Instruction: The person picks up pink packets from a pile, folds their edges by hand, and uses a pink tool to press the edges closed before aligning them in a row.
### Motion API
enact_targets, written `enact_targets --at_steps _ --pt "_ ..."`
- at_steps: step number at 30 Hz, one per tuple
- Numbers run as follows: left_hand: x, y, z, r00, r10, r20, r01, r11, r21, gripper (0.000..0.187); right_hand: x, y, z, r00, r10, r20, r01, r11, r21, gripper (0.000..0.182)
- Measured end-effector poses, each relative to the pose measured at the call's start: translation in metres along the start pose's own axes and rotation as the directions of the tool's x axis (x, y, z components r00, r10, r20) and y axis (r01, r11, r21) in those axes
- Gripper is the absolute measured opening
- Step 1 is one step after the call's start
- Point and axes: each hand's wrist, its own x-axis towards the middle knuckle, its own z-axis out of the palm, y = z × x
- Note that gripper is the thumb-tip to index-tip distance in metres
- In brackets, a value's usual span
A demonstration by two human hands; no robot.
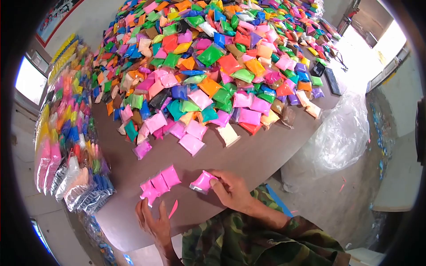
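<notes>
My right hand (230, 189) pinches a bright pink packet (203, 181) by its right side, just above the table (230, 164). To the left, several pink packets (160, 181) lie close together in a slanting row. My left hand (155, 220) is below that row, its fingers apart and nothing visible between them, fingertips near the lowest packet. A thin pink strip (173, 209) lies on the table just right of my left hand's fingers.
A large heap of coloured packets (213, 55) covers the table's far part. Filled clear bags (73, 133) stand along the left side. A crumpled clear plastic bag (339, 137) hangs at the right edge, near a black object (333, 81).
</notes>
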Motion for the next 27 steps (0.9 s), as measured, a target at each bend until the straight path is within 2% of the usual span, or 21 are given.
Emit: enact_targets --at_steps 1,4,8,10,15,20,23,26,27 --pt "0.004 0.005 0.000 1.000 -0.021 0.014 0.021 1.000 -0.001 0.051 0.003 -0.004 -0.005 0.998 -0.062 -0.017 0.060 0.991 -0.117 0.027" --pt "0.012 0.008 0.005 1.000 -0.001 0.017 0.000 1.000 0.027 0.050 0.008 0.003 -0.011 0.988 -0.154 -0.023 0.146 0.967 -0.207 0.027" --pt "0.016 0.006 0.007 0.999 -0.025 0.025 0.024 0.999 0.038 0.046 0.006 0.004 -0.011 0.984 -0.171 -0.040 0.152 0.945 -0.289 0.027" --pt "0.018 0.001 0.009 1.000 0.011 0.008 -0.011 0.999 0.033 0.043 0.006 0.007 -0.009 0.986 -0.167 -0.025 0.151 0.935 -0.320 0.027" --pt "0.020 -0.004 0.007 0.992 0.127 -0.019 -0.127 0.991 0.041 0.034 0.009 0.006 -0.009 0.984 -0.181 -0.004 0.170 0.933 -0.316 0.027" --pt "0.013 -0.021 0.005 0.978 0.207 0.024 -0.207 0.977 0.041 0.030 0.010 0.007 -0.009 0.980 -0.198 0.009 0.190 0.925 -0.331 0.026" --pt "0.013 -0.025 -0.001 0.960 0.276 0.036 -0.279 0.952 0.123 0.029 0.010 0.007 -0.009 0.981 -0.195 0.012 0.188 0.925 -0.330 0.025" --pt "0.013 -0.028 -0.003 0.961 0.275 -0.007 -0.271 0.952 0.144 0.029 0.010 0.009 -0.010 0.981 -0.191 0.024 0.186 0.916 -0.355 0.028" --pt "0.013 -0.031 -0.001 0.964 0.265 0.004 -0.264 0.960 0.092 0.029 0.010 0.008 -0.011 0.982 -0.184 0.039 0.186 0.908 -0.375 0.029"
